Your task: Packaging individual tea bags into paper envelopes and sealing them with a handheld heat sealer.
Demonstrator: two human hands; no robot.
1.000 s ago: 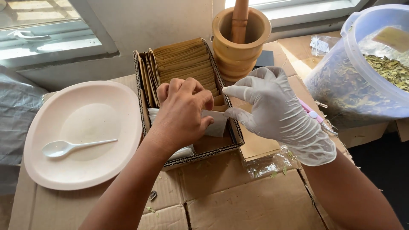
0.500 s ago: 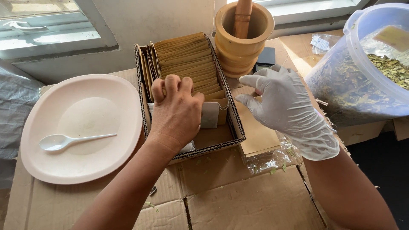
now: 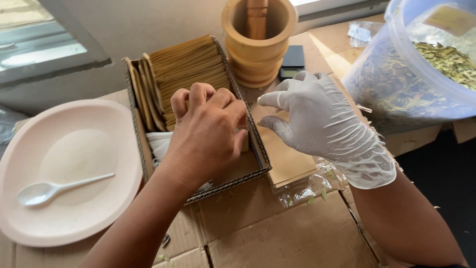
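**Bare hand working the row of paper envelopes in the cardboard box**

While the left hand [image 3: 206, 131] is curling its bare fingers [image 3: 198, 97] down into the cardboard box [image 3: 255, 161], they are pressing against the near end of the brown paper envelopes [image 3: 191, 67] standing on edge there; whether they are pinching one is hidden by the knuckles. Just to their right, the gloved right hand [image 3: 322, 129] is hovering with its fingers [image 3: 270, 99] partly spread, holding nothing, above a flat brown packet [image 3: 287, 164] lying on clear plastic.

Judging by their look, the envelopes are thin, light and easily creased, so they are best taken by the top edge. Corrugated walls are keeping the row upright. Beyond the fingers a turned wooden mortar [image 3: 258, 44] with its pestle is standing; further right a translucent plastic tub [image 3: 411, 64] is holding dried leaves. Left of the fingers, a smooth pale plate [image 3: 99, 198] is carrying a white plastic spoon [image 3: 54, 186] on the cardboard surface [image 3: 287, 238].
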